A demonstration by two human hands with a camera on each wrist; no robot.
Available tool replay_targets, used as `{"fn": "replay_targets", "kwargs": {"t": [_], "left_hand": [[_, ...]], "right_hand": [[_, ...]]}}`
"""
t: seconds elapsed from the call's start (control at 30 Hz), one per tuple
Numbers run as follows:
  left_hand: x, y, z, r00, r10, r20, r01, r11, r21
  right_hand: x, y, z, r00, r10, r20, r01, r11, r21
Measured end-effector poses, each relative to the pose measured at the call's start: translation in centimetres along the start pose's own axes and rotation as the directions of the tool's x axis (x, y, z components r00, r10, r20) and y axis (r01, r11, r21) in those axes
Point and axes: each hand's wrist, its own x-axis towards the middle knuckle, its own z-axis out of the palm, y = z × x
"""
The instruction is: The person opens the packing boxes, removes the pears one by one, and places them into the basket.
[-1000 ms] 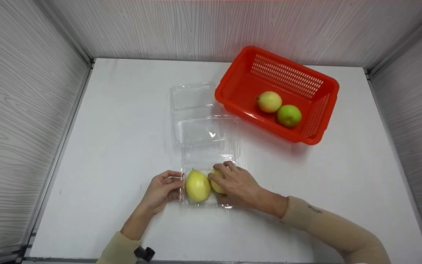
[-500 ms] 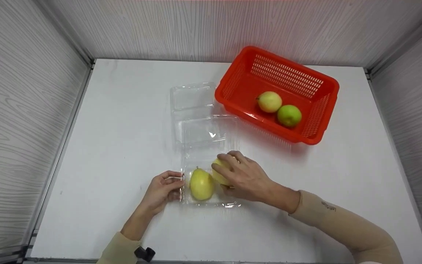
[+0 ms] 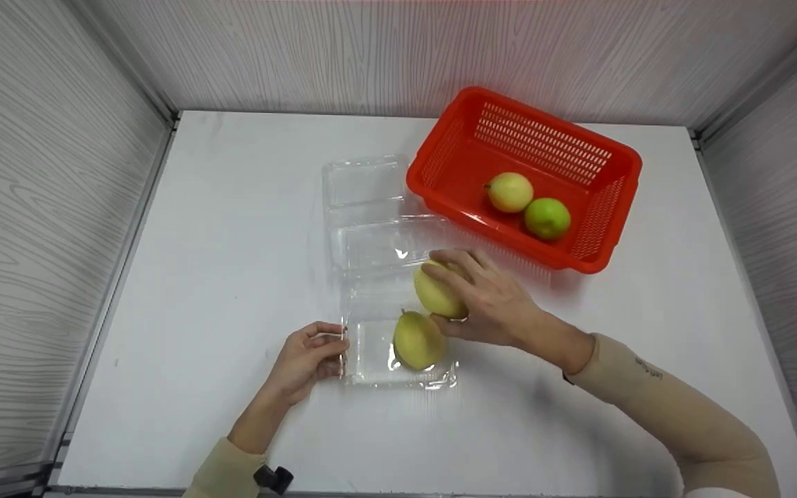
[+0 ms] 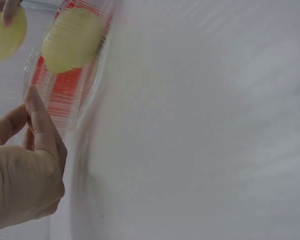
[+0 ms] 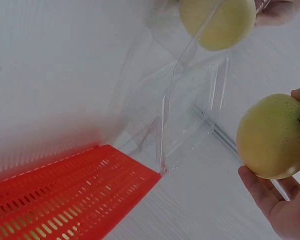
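My left hand (image 3: 310, 363) pinches the left edge of a clear plastic clamshell box (image 3: 372, 349), with the thumb and fingertips at its rim. One yellow pear (image 3: 419, 340) lies in the right part of the box, its stem pointing away from me. Above the box's back right side, my right hand (image 3: 494, 301) grips a second yellow pear (image 3: 438, 294) between thumb and curled fingers. From the right wrist, this held pear (image 5: 272, 135) appears apart from the box walls. The left wrist view shows the other pear (image 4: 72, 40) through the ribbed plastic.
Behind the box lie more clear plastic sections (image 3: 367, 185), reaching toward a red basket (image 3: 440, 155) at the back right. Inside the basket are a pale yellow pear (image 3: 510, 192) and a green round fruit (image 3: 547, 218). Walls enclose the white table (image 3: 184, 290) at the back and sides.
My right hand has lifted its pear out of the box, up and away to the right. The pear left in the box has shifted right. My left hand has stayed at the rim.
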Motion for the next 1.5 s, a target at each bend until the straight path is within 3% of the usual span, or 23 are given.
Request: {"fn": "replay_targets", "kwargs": {"t": [0.4, 0.6, 0.97, 1.1, 1.27, 1.5], "left_hand": [[0.0, 0.1, 0.1, 1.0, -0.008, -0.023, 0.008, 1.0, 0.007], [0.0, 0.1, 0.1, 0.999, -0.013, -0.031, 0.014, 1.0, 0.011], [0.0, 0.2, 0.1, 0.999, -0.017, -0.036, 0.019, 0.999, 0.041], [0.1, 0.2, 0.1, 0.999, -0.015, -0.036, 0.016, 0.999, 0.039], [0.1, 0.1, 0.1, 0.999, -0.013, -0.04, 0.015, 0.999, 0.038], [-0.1, 0.0, 0.1, 0.999, -0.019, -0.051, 0.02, 0.999, 0.027]], "right_hand": [[2.3, 5.5, -4.6, 0.995, 0.094, -0.022, -0.092, 0.993, 0.079], [3.2, 9.0, -6.7, 0.984, 0.178, 0.006, -0.177, 0.974, 0.139], [1.6, 16.4, -7.9, 0.944, 0.329, -0.009, -0.32, 0.924, 0.208], [0.4, 19.0, -7.9, 0.904, 0.426, 0.035, -0.425, 0.887, 0.182], [-1.2, 21.5, -7.8, 0.827, 0.543, 0.149, -0.56, 0.817, 0.133], [-2.7, 23.7, -7.1, 0.727, 0.636, 0.259, -0.671, 0.739, 0.067]]}}
